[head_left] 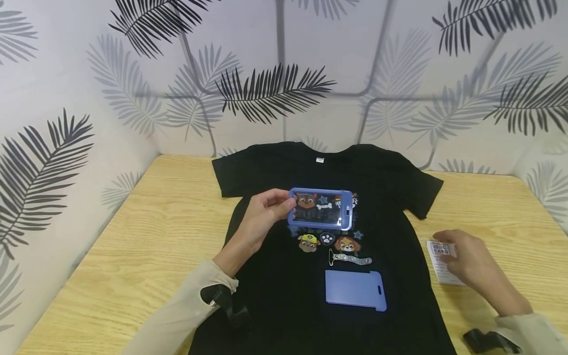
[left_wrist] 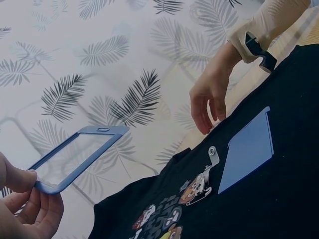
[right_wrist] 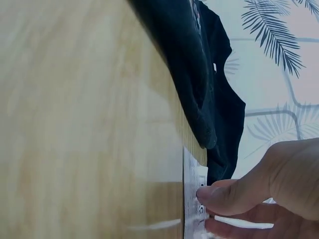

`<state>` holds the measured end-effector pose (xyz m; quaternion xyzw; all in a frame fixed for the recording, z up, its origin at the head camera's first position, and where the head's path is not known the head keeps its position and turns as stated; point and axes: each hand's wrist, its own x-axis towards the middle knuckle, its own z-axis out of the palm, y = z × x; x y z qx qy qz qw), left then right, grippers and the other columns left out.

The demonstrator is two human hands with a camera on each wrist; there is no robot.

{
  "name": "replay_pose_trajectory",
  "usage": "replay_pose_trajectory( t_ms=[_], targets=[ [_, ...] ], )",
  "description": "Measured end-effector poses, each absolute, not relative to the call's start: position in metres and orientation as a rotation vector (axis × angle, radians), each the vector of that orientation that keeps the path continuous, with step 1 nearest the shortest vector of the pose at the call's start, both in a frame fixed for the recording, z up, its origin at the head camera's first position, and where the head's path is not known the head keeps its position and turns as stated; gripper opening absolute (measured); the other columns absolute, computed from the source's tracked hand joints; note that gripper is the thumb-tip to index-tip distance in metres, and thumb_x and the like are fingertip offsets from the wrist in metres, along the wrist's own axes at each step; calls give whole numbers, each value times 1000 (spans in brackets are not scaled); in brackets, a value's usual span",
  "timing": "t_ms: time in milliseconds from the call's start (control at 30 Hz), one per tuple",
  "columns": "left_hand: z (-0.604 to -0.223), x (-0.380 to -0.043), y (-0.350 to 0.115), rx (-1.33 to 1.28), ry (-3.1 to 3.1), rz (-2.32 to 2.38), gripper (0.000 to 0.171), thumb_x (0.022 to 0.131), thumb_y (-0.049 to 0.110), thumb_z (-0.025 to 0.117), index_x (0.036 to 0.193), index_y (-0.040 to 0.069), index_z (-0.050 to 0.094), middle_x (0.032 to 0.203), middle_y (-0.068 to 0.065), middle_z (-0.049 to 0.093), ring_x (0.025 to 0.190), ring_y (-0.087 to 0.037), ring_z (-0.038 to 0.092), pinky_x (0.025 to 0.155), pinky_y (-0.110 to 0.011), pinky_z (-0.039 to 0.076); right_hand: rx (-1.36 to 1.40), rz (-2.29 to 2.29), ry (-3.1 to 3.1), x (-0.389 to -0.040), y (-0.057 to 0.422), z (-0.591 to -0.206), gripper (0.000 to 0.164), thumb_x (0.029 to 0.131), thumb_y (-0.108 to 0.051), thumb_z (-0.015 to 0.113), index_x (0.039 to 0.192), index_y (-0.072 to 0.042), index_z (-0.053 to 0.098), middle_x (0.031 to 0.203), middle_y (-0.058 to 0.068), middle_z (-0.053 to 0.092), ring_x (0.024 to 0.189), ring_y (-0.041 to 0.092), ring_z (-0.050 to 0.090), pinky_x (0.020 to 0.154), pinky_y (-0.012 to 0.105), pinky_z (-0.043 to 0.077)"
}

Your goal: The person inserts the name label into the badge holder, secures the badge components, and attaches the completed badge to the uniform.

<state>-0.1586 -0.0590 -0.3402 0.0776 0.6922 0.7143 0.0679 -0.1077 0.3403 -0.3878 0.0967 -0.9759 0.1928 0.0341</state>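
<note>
White rectangular card printed "ID/IC CARD" (head_left: 442,270) lies at the right of the head frame, on the light wood-grain table (head_left: 168,207), just beside the black short-sleeved T-shirt (head_left: 386,212). My right hand (head_left: 471,264) is much the nearer, its thumb over the card's face and its fingers near the edge; whether they pinch it firmly I cannot tell. My left hand (head_left: 262,217), near mid-frame, pinches the left end of a blue-rimmed rectangular holder with a clear window (head_left: 317,226). I judge the axes matter most: the card's long side runs up and down the frame, slightly slanted, the holder's left to right, so bringing them together would need about a quarter turn.
</note>
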Motion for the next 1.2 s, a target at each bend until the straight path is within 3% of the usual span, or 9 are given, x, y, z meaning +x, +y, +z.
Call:
replay_pose_trajectory(
  t_ms=[200, 467, 733, 933, 1200],
  targets=[
    [-343, -158, -58, 228, 2079, 2153, 21, 94, 4, 61, 111, -8, 63, 103, -24, 63, 85, -17, 60, 87, -33, 53, 281, 548, -3042, -109, 339, -388, 44, 64, 17, 70, 107, 14, 61, 101, 33, 57, 91, 50, 56, 78, 60, 46],
    [-346, -159, -58, 247, 2085, 2150, 20, 94, 4, 61, 110, -7, 63, 99, -17, 64, 85, -17, 61, 86, -34, 54, 247, 474, -3089, -108, 343, -382, 31, 69, 9, 72, 99, 9, 64, 85, 19, 61, 76, 37, 60, 59, 48, 49],
    [-346, -159, -60, 265, 2090, 2138, 24, 94, 5, 61, 113, -10, 61, 104, -24, 63, 85, -17, 61, 86, -34, 54, 220, 483, -3073, -107, 352, -378, 18, 69, 9, 67, 85, 0, 65, 75, 10, 63, 68, 28, 58, 51, 39, 45],
    [-347, -159, -60, 243, 2094, 2141, 20, 94, 5, 61, 111, -7, 63, 102, -21, 64, 85, -17, 62, 86, -34, 54, 178, 536, -3069, -104, 359, -370, 15, 71, 7, 67, 79, -4, 63, 76, 10, 65, 70, 30, 60, 55, 37, 44],
    [-348, -159, -61, 236, 2101, 2137, 20, 94, 5, 61, 110, -7, 63, 104, -26, 63, 85, -17, 62, 86, -34, 54, 117, 593, -3092, -107, 364, -352, 8, 78, 4, 68, 83, 0, 64, 79, 16, 66, 73, 36, 63, 55, 35, 46]
  ],
)
